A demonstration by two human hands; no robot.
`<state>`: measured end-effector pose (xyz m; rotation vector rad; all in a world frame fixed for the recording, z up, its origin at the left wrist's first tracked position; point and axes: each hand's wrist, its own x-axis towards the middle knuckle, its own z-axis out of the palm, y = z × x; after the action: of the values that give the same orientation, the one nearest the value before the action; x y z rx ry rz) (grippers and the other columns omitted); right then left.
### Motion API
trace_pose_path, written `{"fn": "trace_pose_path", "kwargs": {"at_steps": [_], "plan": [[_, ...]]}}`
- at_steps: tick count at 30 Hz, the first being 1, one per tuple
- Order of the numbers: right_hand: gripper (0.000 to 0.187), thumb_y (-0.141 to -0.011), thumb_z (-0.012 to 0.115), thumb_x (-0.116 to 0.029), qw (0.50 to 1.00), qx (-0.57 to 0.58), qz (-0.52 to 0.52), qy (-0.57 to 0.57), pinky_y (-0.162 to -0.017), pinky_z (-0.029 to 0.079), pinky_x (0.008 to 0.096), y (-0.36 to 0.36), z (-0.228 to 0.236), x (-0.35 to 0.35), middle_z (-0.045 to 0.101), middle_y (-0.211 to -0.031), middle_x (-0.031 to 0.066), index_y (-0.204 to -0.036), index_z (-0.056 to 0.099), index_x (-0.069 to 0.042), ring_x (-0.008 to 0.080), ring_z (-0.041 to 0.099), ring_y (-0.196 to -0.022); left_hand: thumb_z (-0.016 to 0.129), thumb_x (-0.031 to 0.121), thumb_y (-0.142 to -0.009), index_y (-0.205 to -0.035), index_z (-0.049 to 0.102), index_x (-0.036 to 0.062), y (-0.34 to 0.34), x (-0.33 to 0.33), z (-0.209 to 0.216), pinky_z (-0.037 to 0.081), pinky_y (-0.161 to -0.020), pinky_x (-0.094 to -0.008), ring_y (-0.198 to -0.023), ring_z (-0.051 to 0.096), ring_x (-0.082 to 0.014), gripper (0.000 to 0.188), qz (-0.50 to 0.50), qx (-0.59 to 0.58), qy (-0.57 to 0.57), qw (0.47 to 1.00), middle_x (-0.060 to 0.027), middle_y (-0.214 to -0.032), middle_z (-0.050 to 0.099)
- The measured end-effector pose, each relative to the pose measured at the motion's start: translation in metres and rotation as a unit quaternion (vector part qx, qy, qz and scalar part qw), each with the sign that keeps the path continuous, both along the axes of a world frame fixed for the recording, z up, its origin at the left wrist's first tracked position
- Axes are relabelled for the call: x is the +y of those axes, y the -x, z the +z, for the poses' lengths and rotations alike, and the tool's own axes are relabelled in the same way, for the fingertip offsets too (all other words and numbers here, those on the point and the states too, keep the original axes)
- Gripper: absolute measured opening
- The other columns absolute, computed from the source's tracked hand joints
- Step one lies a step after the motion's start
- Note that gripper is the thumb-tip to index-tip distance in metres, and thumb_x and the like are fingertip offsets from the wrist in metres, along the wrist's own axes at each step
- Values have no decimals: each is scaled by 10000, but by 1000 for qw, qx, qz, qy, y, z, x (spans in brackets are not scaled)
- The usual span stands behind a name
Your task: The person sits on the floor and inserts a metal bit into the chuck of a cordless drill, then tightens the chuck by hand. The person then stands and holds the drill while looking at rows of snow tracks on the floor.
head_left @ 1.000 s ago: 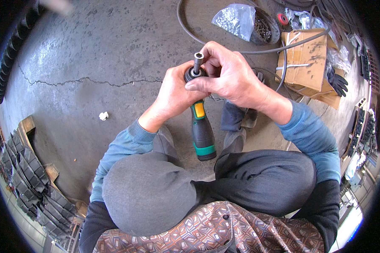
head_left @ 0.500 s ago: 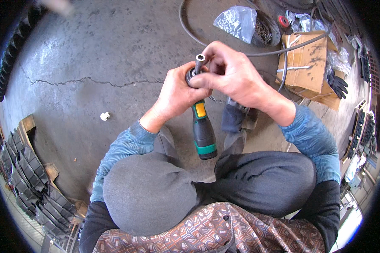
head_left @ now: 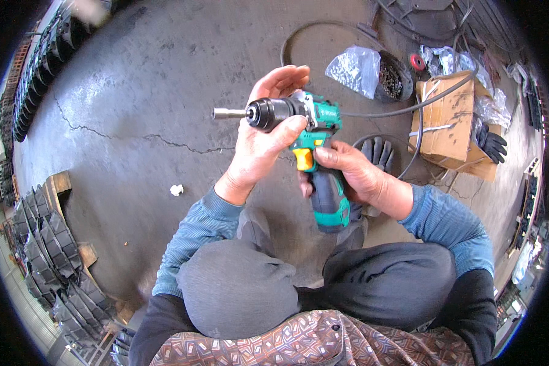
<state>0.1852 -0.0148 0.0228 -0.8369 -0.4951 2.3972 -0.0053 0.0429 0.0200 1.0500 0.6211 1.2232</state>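
Head-Worn Fisheye Looks Down

The camera looks from the wearer's head, above the drill (head_left: 323,116), facing steeply down at it from near. Its wide, upright view takes in the wearer's knees (head_left: 390,280) on the near side of the drill and the floor (head_left: 158,79) beyond it, bending straight edges toward the rim.

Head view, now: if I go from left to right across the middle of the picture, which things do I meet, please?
Stacked black parts → crumpled white scrap → silver socket → black chuck → right hand → cardboard box.
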Motion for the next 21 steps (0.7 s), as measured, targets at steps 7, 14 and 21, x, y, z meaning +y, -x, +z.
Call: {"fn": "trace_pose_path", "kwargs": {"at_steps": [7, 14, 21], "plan": [[497, -917, 822, -320, 979, -143, -137, -47, -811, 589, 330, -22, -13, 23, 705, -1072, 77, -1272, 624, -33, 181, 691, -882, 747, 170, -976, -1512, 484, 44, 5, -12, -32, 482, -1142, -445, -1332, 564, -247, 610, 62, -142, 160, 975, -114, -1469, 557], [508, -916, 815, -312, 971, -167, -144, -94, -844, 596, 361, -22, -11, 15, 709, -1092, 96, -1287, 602, -38, 209, 704, -932, 622, 177, -1056, -1421, 589, 52, -4, -1, -25, 510, -1066, -431, -1226, 628, -222, 387, 75, -88, 187, 975, -118, -1388, 643], [592, -915, 787, -264, 987, -32, -149, -55, -858, 587, 377, -23, -11, 8, 701, -1206, 142, -1410, 551, -41, 221, 700, -938, 572, 190, -1085, -1409, 601, 46, -10, -2, -14, 518, -1049, -423, -1233, 632, -224, 356, 33, -95, 170, 980, -129, -1409, 635]]}}
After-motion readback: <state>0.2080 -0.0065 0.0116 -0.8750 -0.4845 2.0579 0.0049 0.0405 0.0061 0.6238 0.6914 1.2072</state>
